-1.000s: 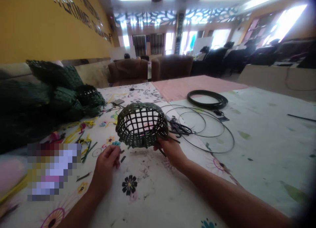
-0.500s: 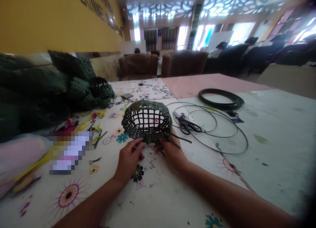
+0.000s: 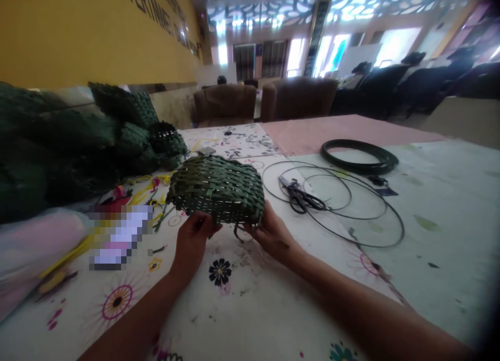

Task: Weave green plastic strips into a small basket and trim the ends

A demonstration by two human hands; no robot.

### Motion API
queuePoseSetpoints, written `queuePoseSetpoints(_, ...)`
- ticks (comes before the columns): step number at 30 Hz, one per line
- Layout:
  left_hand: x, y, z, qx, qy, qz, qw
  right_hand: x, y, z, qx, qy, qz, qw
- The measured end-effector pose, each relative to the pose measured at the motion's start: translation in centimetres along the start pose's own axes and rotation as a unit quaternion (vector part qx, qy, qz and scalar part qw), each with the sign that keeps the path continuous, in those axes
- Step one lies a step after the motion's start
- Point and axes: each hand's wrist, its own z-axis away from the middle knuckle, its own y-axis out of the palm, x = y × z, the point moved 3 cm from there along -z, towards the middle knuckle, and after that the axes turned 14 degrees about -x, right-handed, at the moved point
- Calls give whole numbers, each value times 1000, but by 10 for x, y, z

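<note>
A small dark green woven basket (image 3: pixel 219 186) is held up over the flowered tablecloth, its woven side turned toward me. My left hand (image 3: pixel 197 236) is closed at the basket's lower left edge, its fingertips pinching at the rim. On the lower right, my right hand (image 3: pixel 273 231) grips the basket, with the thumb in front and some fingers hidden behind or beneath it. A loose strand (image 3: pixel 242 233) curls below the rim between my hands. Black-handled scissors (image 3: pixel 304 198) lie to the right of the basket.
Thin loops of green strand (image 3: pixel 390 215) spread around the scissors. Behind them lies a thick dark coil (image 3: pixel 359 157). Woven green baskets (image 3: pixel 128 137) are heaped at the left, near yellow scraps (image 3: pixel 140 194) and a plastic bag (image 3: pixel 42 246). Brown chairs (image 3: pixel 299 98) stand beyond the table.
The basket has been turned over, so its open latticed inside is hidden and the woven outside shows. My left hand has shifted slightly left along the edge.
</note>
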Motion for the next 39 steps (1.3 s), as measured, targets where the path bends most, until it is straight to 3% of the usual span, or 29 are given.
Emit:
queuePoseSetpoints(6,2,-7,-11,-1,7,-59,998,-13,-17,-14,-49,119,-109,986)
queuePoseSetpoints(11,2,-8,-10,43,48,-134,989,6,-22,-14,-26,31,-149,988)
queuePoseSetpoints(15,1,-9,-10,58,66,-171,981,13,-18,-11,-3,26,-190,981)
queuePoseSetpoints(23,6,-9,-11,70,-7,-103,992,2,-24,-18,-8,57,-158,986)
queuePoseSetpoints(33,1,-8,-13,79,-8,-148,986,10,-22,-10,-16,-26,-82,996)
queuePoseSetpoints(39,9,-12,-16,80,-39,-139,986,8,-23,-8,-25,-22,-44,998)
